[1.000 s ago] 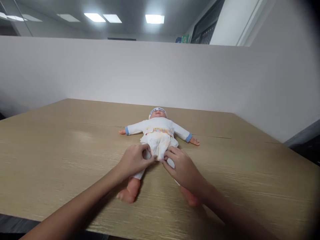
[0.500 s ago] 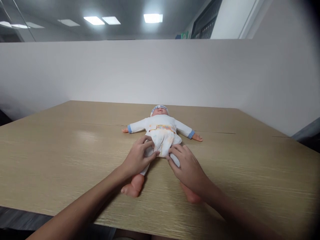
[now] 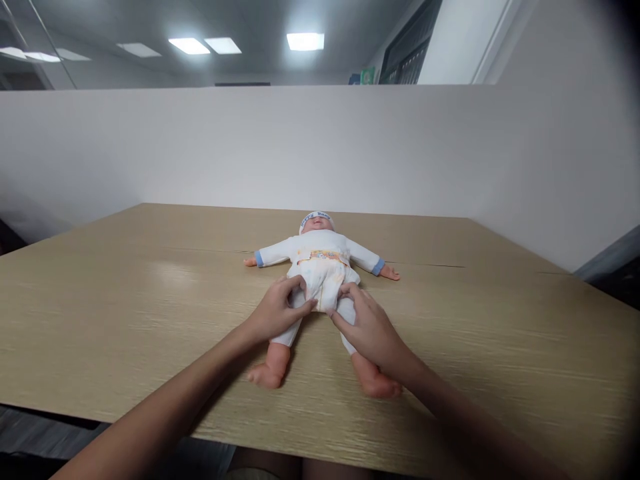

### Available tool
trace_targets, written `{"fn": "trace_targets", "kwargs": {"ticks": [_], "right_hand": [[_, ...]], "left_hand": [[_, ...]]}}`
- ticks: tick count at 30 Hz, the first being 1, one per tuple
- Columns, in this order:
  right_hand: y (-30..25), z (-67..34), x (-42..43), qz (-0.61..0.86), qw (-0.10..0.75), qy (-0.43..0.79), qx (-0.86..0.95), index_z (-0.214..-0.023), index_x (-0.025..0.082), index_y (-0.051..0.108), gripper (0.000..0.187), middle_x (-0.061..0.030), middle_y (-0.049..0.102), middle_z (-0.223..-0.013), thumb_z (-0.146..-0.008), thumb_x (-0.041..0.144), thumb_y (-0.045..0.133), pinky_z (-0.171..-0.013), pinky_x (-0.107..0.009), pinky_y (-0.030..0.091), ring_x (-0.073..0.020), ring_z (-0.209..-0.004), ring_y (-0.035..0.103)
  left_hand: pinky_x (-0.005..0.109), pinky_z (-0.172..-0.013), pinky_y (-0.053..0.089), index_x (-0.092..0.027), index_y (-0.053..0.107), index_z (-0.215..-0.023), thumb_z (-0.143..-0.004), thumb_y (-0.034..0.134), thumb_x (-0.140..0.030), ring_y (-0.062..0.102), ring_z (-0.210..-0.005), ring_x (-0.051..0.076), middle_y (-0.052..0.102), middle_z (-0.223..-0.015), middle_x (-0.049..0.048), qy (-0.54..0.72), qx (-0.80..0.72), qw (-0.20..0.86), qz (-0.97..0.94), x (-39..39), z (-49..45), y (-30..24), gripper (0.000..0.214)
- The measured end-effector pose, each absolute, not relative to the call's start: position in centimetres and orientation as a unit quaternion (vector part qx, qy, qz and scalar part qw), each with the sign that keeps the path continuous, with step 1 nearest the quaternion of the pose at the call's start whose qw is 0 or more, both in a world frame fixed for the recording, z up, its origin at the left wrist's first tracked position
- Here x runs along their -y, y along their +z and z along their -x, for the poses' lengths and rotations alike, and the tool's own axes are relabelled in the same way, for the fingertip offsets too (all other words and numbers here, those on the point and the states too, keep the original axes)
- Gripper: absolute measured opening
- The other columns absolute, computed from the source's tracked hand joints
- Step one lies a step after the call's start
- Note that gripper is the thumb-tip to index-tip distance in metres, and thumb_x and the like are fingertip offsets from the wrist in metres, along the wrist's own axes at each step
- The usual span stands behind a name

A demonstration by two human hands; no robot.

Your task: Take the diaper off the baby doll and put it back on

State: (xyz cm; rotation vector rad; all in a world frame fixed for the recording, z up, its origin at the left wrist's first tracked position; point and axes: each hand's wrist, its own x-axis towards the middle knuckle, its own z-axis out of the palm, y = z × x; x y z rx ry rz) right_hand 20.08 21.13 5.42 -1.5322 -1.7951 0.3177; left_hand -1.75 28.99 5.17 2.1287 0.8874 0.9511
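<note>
A baby doll (image 3: 320, 240) lies on its back, arms spread and feet towards me. It wears a white top with blue cuffs and a headband. Over its white trousers sits a white diaper (image 3: 324, 277) with a coloured printed band at the waist. My left hand (image 3: 280, 307) grips the diaper's edge at the leg on the left, thumb near the crotch and fingers curled higher up. On the other leg edge, my right hand (image 3: 367, 323) does the same, thumb low and fingers bent over the thigh. The fingertips are partly hidden against the cloth.
The doll lies on a wood-grain table (image 3: 150, 320) with thin seams across it. A white partition (image 3: 310, 147) rises behind the table's far edge, and another wall stands at the right. The table's near edge is close to my lap.
My right hand has shifted slightly up and left along the diaper's leg edge, showing more of the doll's foot there. My left hand stays nearly in place. The view has tilted slightly.
</note>
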Motion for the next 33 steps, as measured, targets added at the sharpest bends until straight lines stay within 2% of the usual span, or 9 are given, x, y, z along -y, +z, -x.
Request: {"fn": "trace_targets", "kwargs": {"ticks": [2,5,10,14,19,23,27,31,33], "right_hand": [[5.4,-20.3,-21.4,0.591,0.416,0.168,0.670,-0.111,0.027,0.055,0.023,-0.0033,0.074,-0.113,-0.094,0.036,0.069,-0.093,-0.041,0.051,-0.0259,-0.107,0.071],[5.8,-20.9,-21.6,0.612,0.441,0.211,0.621,-0.107,0.028,0.055,0.033,-0.0024,0.079,-0.106,-0.089,0.044,0.076,-0.089,-0.039,0.053,-0.0247,-0.100,0.074],[6.5,-22.1,-21.6,0.639,0.428,0.265,0.581,-0.100,0.027,0.063,0.031,-0.0035,0.084,-0.106,-0.087,0.049,0.079,-0.086,-0.039,0.055,-0.0253,-0.097,0.078],[6.6,-22.0,-21.5,0.642,0.414,0.246,0.597,-0.100,0.027,0.071,0.028,-0.0049,0.085,-0.104,-0.087,0.050,0.079,-0.087,-0.041,0.056,-0.0281,-0.099,0.079],[7.0,-20.6,-20.7,0.643,0.385,0.183,0.636,-0.103,0.027,0.075,0.023,-0.0054,0.085,-0.103,-0.090,0.045,0.074,-0.086,-0.041,0.055,-0.0296,-0.098,0.077],[6.6,-20.0,-20.8,0.635,0.383,0.178,0.647,-0.099,0.025,0.075,0.023,-0.0056,0.082,-0.102,-0.090,0.046,0.072,-0.084,-0.041,0.053,-0.0295,-0.097,0.074],[5.8,-20.1,-21.7,0.620,0.454,0.269,0.581,-0.100,0.023,0.075,0.033,-0.0061,0.080,-0.101,-0.086,0.053,0.074,-0.082,-0.038,0.055,-0.0260,-0.090,0.072],[5.3,-20.2,-22.0,0.579,0.510,0.341,0.537,-0.097,0.022,0.073,0.039,-0.0052,0.078,-0.094,-0.084,0.059,0.075,-0.077,-0.035,0.056,-0.0236,-0.086,0.070],[5.2,-20.3,-21.8,0.602,0.502,0.311,0.537,-0.096,0.023,0.073,0.041,-0.0032,0.074,-0.086,-0.086,0.062,0.074,-0.070,-0.034,0.054,-0.0224,-0.078,0.066]], "left_hand": [[0.030,-0.075,0.040,-0.022,0.056,-0.095,-0.089,0.078,-0.042,0.051,-0.081,0.017,0.058,-0.086,-0.0028,0.382,-0.338,0.377,-0.773,-29.2,1.7,4.9,0.030],[0.028,-0.073,0.042,-0.023,0.049,-0.094,-0.083,0.085,-0.045,0.052,-0.079,0.015,0.056,-0.085,-0.0043,0.418,-0.331,0.482,-0.695,-29.6,1.4,4.5,0.043],[0.029,-0.075,0.051,-0.024,0.047,-0.101,-0.070,0.097,-0.047,0.061,-0.078,0.014,0.062,-0.085,-0.0050,0.436,-0.333,0.624,-0.556,-29.8,1.3,4.3,0.063],[0.029,-0.073,0.049,-0.021,0.059,-0.107,-0.072,0.095,-0.050,0.063,-0.078,0.015,0.067,-0.088,-0.0013,0.414,-0.375,0.578,-0.595,-29.7,1.6,4.2,0.058],[0.032,-0.077,0.047,-0.018,0.072,-0.097,-0.084,0.083,-0.058,0.064,-0.087,0.021,0.073,-0.096,0.0043,0.358,-0.364,0.492,-0.705,-29.6,2.0,4.8,0.044],[0.035,-0.078,0.051,-0.018,0.075,-0.098,-0.083,0.082,-0.062,0.068,-0.093,0.026,0.076,-0.097,0.0073,0.335,-0.347,0.561,-0.673,-29.5,2.1,5.5,0.047],[0.040,-0.087,0.056,-0.017,0.076,-0.104,-0.079,0.087,-0.059,0.071,-0.101,0.029,0.078,-0.105,0.0102,0.334,-0.341,0.660,-0.580,-29.5,2.1,5.9,0.050],[0.038,-0.085,0.056,-0.017,0.076,-0.108,-0.078,0.088,-0.060,0.072,-0.099,0.027,0.079,-0.105,0.0101,0.347,-0.349,0.668,-0.559,-29.8,2.2,5.6,0.054],[0.037,-0.081,0.056,-0.017,0.076,-0.107,-0.078,0.088,-0.062,0.072,-0.096,0.028,0.079,-0.100,0.0099,0.352,-0.345,0.659,-0.568,-29.8,2.2,5.4,0.055]]}}
